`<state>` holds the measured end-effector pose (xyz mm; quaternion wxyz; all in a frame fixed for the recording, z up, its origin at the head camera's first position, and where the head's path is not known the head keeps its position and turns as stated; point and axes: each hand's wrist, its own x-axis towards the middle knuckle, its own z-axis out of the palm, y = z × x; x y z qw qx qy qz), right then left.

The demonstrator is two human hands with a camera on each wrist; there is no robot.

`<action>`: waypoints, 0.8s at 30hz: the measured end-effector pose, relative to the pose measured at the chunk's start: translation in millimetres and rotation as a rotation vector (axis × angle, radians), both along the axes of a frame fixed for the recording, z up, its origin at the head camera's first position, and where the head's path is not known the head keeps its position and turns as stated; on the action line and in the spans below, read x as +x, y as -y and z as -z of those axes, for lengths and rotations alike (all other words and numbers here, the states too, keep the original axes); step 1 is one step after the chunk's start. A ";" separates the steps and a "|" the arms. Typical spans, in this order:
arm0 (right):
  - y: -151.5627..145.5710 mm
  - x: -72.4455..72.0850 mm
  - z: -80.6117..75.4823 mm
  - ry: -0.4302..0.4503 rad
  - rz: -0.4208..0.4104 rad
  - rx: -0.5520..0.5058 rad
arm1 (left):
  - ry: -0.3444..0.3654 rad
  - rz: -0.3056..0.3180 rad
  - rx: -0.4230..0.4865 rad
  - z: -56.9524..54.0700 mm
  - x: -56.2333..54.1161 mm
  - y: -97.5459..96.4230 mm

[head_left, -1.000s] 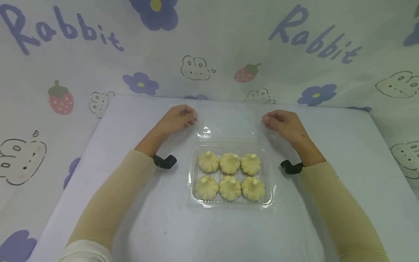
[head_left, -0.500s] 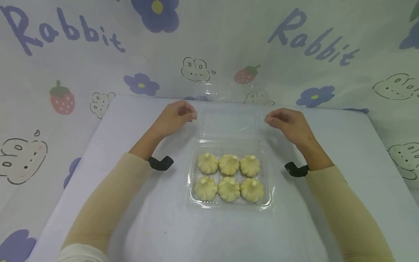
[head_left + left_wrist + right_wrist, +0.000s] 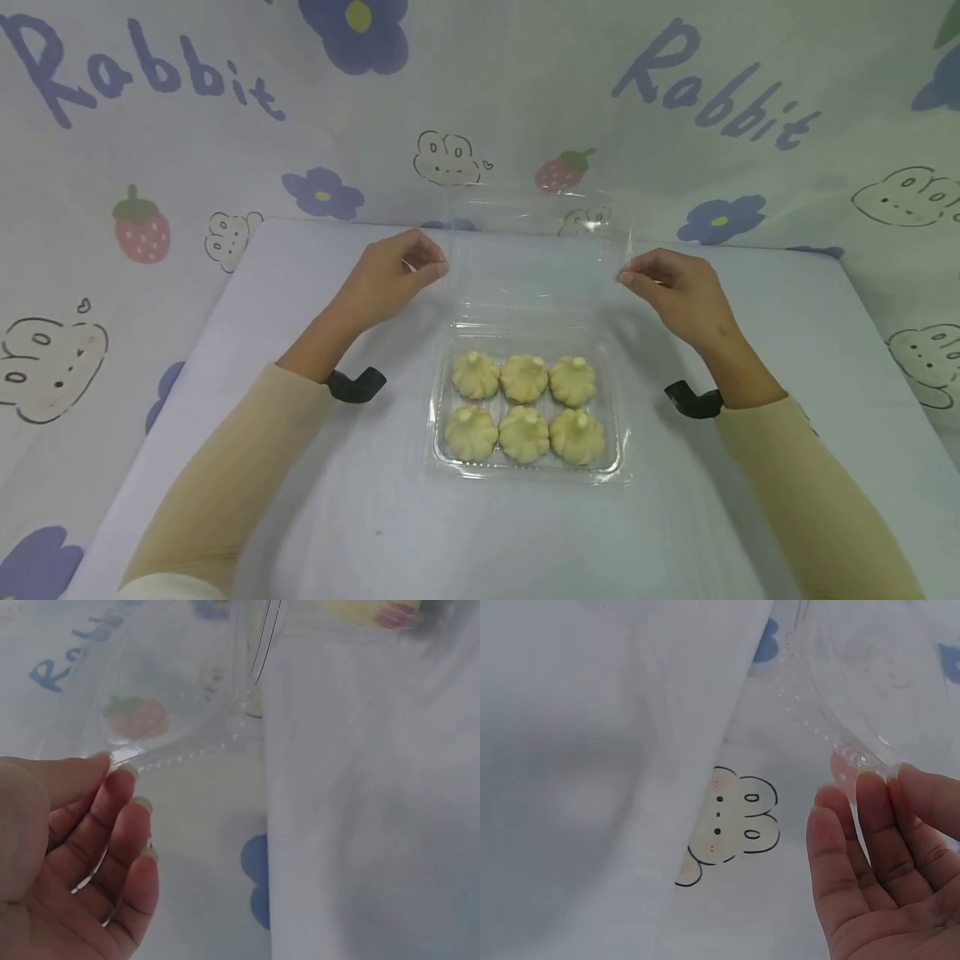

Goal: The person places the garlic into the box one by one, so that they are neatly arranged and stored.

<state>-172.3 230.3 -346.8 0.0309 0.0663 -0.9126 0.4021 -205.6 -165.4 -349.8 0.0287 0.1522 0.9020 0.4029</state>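
A clear plastic clamshell box [image 3: 525,473] lies on the white table with its hinge at the far side. Inside sit several pale yellow, pleated buns [image 3: 524,379] in two rows. The see-through lid [image 3: 532,250] stands raised behind the base, the patterned backdrop showing through it. My left hand [image 3: 393,271] pinches the lid's left edge between thumb and forefinger; the left wrist view shows the lid's edge [image 3: 127,756] at the fingertips. On the opposite side my right hand [image 3: 675,287] pinches the lid's right edge, its other fingers loosely bent in the right wrist view.
The white tabletop [image 3: 450,542] ends at a patterned backdrop [image 3: 510,100] with rabbits, strawberries and flowers. Black wrist-worn pieces [image 3: 358,386] stick out from both beige sleeves [image 3: 225,475].
The lid has swung up from lying back to a steeper angle. Both hands have risen with it and drawn slightly apart; the box base and buns stay in place.
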 end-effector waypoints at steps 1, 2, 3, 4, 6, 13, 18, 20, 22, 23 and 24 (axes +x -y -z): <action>0.4 1.4 -1.1 -0.001 0.007 0.007 | -0.014 0.004 -0.001 -1.3 2.0 0.2; 0.5 2.8 -1.9 -0.005 0.011 0.013 | -0.032 0.010 -0.003 -2.3 3.8 0.4; 0.6 4.0 -2.5 -0.008 0.016 0.015 | -0.050 0.015 -0.005 -3.1 5.6 0.6; 0.7 5.2 -3.2 -0.011 0.020 0.019 | -0.071 0.021 -0.006 -3.8 7.4 0.7; 0.3 8.2 -4.2 -0.020 0.024 0.023 | -0.113 0.034 -0.011 -4.3 11.0 1.0; 0.1 20.2 -7.6 -0.071 0.023 0.044 | -0.236 0.052 -0.050 -6.5 24.1 2.1; -1.2 31.4 -9.7 -0.091 0.029 0.049 | -0.328 0.053 -0.124 -9.0 35.7 2.5; -2.4 36.6 -10.6 -0.098 0.027 0.055 | -0.377 0.058 -0.148 -9.6 40.7 2.6; -3.4 41.2 -11.1 -0.120 0.014 0.062 | -0.423 0.065 -0.168 -9.9 45.4 2.5; -3.3 43.4 -11.3 -0.132 0.010 0.064 | -0.441 0.067 -0.175 -10.1 47.6 2.4; -3.5 45.3 -11.3 -0.149 0.002 0.066 | -0.458 0.069 -0.183 -10.0 49.5 2.3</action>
